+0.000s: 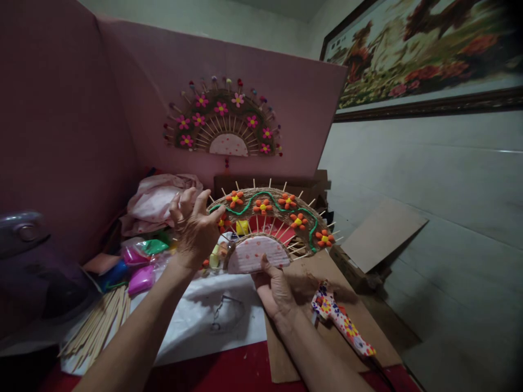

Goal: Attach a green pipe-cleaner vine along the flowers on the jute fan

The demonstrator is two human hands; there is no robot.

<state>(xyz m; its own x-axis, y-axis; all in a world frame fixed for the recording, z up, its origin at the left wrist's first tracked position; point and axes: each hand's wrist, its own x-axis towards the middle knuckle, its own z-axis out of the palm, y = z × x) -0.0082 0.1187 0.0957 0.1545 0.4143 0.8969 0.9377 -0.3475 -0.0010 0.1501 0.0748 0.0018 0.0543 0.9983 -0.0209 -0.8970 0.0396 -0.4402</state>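
Note:
A handmade half-round fan (281, 209) of thin sticks and wound twine is held up in front of me. Orange clay flowers with yellow centres and a wavy green strand decorate its band. My right hand (275, 288) grips it at the bottom, thumb on the dotted white half-circle (257, 255) and the other fingers behind. Beside the fan's left end is my left hand (194, 226), fingers spread and bent. Its thumb and forefinger overlap the band's edge; whether they touch it I cannot tell.
A similar fan with pink flowers (220, 117) hangs on the pink board. A flower-patterned glue gun (341, 321) lies on the cardboard sheet (286, 356) at right. Thin wooden sticks (98, 326) and bagged coloured clay (141, 279) are at left, near a bundled cloth (159, 198).

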